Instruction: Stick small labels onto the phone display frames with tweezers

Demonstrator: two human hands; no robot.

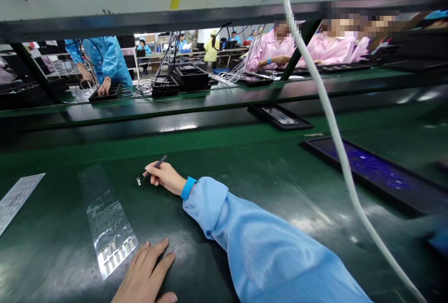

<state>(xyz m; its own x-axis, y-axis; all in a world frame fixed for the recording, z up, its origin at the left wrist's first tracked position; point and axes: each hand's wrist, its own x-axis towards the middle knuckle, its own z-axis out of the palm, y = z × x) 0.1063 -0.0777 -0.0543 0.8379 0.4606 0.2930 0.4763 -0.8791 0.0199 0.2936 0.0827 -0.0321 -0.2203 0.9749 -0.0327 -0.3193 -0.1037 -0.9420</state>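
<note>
Dark tweezers [160, 161] are pinched in the fingers of my right hand [164, 176], which is above the green work surface with a blue band at the wrist. By the tweezer tips is a small whitish piece [139, 181] with a cut-out; whether the tips grip it I cannot tell. My left hand [145, 272] lies with its fingers spread on the surface, nearest to a clear plastic sheet [108, 216]. Several small pale stickers [117, 255] sit at the near end of that sheet, close to my left fingers.
A printed white sheet [19, 198] lies at far left. On the right are a black tray with purple contents [371, 165] and a smaller black tray [280, 116]. A white cable [331, 102] hangs across the front. Co-workers in blue [108, 60] and pink [271, 49] work beyond.
</note>
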